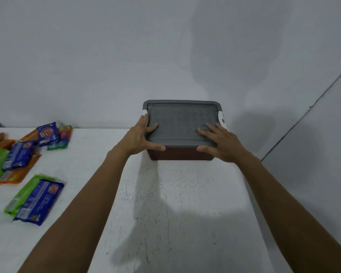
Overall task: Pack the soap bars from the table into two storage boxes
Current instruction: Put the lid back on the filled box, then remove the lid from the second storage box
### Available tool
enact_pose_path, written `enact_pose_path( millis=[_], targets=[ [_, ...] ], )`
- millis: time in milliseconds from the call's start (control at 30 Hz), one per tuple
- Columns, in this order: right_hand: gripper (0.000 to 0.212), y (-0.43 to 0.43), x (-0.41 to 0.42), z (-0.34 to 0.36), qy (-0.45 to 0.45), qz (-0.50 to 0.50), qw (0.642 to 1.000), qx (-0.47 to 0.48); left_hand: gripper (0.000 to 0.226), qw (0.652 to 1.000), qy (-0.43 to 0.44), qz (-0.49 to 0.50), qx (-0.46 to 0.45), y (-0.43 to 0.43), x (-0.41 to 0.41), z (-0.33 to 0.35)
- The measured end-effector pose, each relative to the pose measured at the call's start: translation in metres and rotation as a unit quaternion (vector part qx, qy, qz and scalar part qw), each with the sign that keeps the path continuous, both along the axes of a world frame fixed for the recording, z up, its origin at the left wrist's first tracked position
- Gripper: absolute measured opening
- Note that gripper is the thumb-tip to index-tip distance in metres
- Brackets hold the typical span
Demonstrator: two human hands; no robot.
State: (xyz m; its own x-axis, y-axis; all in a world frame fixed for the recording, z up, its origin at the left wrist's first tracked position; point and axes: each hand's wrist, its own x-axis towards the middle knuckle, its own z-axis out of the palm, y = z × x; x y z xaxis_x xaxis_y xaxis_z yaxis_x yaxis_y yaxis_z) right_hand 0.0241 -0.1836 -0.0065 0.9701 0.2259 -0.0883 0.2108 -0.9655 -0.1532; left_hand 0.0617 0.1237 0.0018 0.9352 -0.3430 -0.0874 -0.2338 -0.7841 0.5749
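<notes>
Mid-frame, a dark red storage box [182, 154] with a grey lid [181, 119] stands on the white table [185, 194]. The left hand [140, 137] and right hand [223, 145] press the lid's near corners, fingers spread flat. Wrapped soap bars [37, 201] lie at the left.

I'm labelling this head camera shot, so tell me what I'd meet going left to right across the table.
soap bars in a loose pile → left hand → storage box → right hand. Each hand rests on the box's top, one at each end.
</notes>
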Motion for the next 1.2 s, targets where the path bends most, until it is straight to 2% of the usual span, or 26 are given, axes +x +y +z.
enact_pose_path(
  millis=[200,333,467,633,700,867,967,1067,1200],
  targets=[
    [0.077,0.005,-0.004,0.007,0.019,-0.007,1.0,-0.011,0.101,1.0,-0.018,0.009,0.0,-0.001,-0.004,-0.003],
    [0.075,0.011,-0.003,0.018,0.067,-0.021,0.997,-0.015,0.096,0.999,-0.046,0.023,0.014,-0.001,-0.014,-0.013],
    [0.073,0.03,0.001,0.044,0.096,-0.015,0.99,-0.099,0.09,0.998,-0.045,-0.007,0.042,0.011,-0.024,-0.02],
    [0.059,0.091,0.015,0.067,0.098,-0.009,0.978,-0.186,0.085,0.997,-0.034,-0.029,0.071,0.055,-0.032,-0.014],
    [0.06,0.13,0.02,0.074,0.075,0.016,0.981,-0.178,0.083,0.996,-0.024,-0.005,0.085,0.092,-0.033,-0.014],
    [0.061,0.252,0.04,0.085,0.038,0.081,0.994,-0.059,0.069,0.989,-0.015,0.07,0.128,0.218,-0.035,-0.004],
    [0.061,0.334,0.062,0.085,0.03,0.116,0.992,-0.042,0.054,0.981,-0.031,0.133,0.135,0.298,-0.04,0.013],
    [0.059,0.42,0.081,0.091,0.018,0.156,0.987,-0.026,0.052,0.962,-0.063,0.207,0.165,0.38,-0.048,0.029],
    [0.056,0.53,0.098,0.098,0.009,0.215,0.977,0.003,0.05,0.935,-0.109,0.296,0.161,0.484,-0.063,0.041]
  ],
)
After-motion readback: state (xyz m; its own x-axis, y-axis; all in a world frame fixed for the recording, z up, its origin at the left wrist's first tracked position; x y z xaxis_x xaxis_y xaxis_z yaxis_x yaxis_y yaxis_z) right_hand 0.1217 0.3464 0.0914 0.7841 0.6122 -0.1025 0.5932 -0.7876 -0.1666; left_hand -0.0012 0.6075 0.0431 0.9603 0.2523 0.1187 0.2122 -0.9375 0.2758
